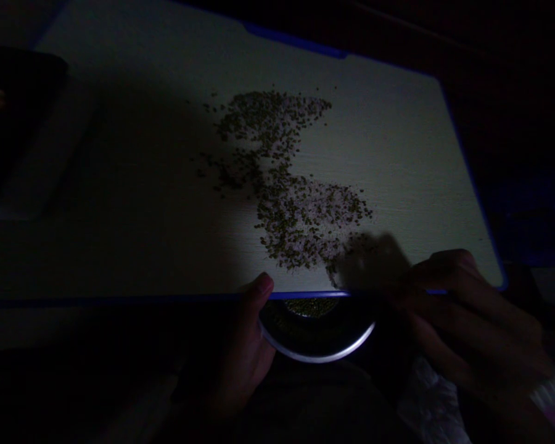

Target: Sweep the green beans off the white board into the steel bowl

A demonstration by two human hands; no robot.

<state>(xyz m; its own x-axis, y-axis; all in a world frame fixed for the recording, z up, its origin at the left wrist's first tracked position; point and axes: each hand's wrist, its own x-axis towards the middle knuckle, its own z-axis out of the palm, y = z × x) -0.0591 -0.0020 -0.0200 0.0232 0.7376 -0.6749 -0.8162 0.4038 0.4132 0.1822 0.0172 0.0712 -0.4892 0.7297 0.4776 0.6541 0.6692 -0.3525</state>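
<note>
Right hand: at four o'clock, by the near edge of the board. Grip: fingers bent, close together; whether they pinch anything cannot be told.

Left hand: at seven o'clock, thumb over the board's blue edge, palm beside the bowl. Grip: fingers hidden, clamping not determinable.

Bowl, bright-rimmed: at six o'clock, partly beneath the board's edge; green grains inside.

Green grains, loose, with pale bits among them: two joined patches, centre towards twelve o'clock.

Dark object: at nine to ten o'clock; identity unclear.

Hazards, as judged: grains leaving the edge at five o'clock, wide of the rim, would miss the bowl. A slack left-hand hold could let bowl or board tip. Any board tilt would set grains rolling. Dim light and the right hand's shadow could make pale bits easy to overlook.
</note>
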